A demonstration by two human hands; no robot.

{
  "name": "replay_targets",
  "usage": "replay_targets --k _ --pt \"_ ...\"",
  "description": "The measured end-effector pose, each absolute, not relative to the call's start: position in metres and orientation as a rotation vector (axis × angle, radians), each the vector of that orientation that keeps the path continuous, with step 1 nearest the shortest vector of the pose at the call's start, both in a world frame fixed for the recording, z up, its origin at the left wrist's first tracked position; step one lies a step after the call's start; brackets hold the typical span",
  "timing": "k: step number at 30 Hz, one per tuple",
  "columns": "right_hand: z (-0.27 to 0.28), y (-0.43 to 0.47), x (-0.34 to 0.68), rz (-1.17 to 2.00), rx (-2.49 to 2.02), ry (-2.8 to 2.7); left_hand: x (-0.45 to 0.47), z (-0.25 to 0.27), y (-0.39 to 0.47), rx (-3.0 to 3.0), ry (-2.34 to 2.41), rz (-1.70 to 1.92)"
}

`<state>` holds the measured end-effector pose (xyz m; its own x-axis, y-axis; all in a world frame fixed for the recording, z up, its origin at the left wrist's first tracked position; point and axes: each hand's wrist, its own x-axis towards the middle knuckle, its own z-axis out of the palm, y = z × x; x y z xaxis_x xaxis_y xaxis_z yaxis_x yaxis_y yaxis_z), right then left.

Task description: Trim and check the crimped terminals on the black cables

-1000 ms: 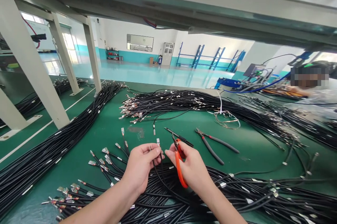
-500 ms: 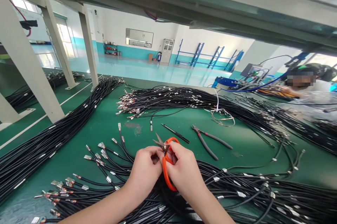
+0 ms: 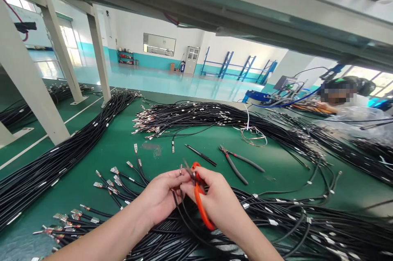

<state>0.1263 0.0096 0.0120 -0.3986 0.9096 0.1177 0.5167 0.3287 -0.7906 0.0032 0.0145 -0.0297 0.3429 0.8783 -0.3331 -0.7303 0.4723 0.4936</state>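
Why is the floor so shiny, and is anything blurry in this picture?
Head view: the glossy pale-blue floor mirrors light and the blue metal racks, so it shines; head view: the orange-handled metal scissors look soft at the tips, perhaps motion blur, and the long black cables smear toward the lower right.

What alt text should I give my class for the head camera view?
A person's left hand holds black cables, and the right hand holds orange-handled scissors, blades close to the left hand. Beyond them, pliers and a dark pen-like tool lie on a green table with cable bundles.
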Motion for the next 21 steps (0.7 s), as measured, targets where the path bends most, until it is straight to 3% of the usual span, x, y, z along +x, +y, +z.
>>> replay_targets --k 6,10,17,21 --pt "0.002 -0.005 0.116 0.331 -1.418 -2.456 -0.002 -0.03 0.022 0.139 0.65 1.174" --pt "0.002 -0.004 0.114 0.312 -1.501 -2.45 -0.001 -0.027 0.021 0.062 0.615 1.219" --pt "0.016 0.016 0.133 1.335 -1.142 -1.745 -0.004 -0.018 0.018 0.064 0.539 1.218" --pt "0.004 0.027 0.136 1.589 -0.761 -1.383 0.002 -0.011 0.009 0.296 0.434 1.316"
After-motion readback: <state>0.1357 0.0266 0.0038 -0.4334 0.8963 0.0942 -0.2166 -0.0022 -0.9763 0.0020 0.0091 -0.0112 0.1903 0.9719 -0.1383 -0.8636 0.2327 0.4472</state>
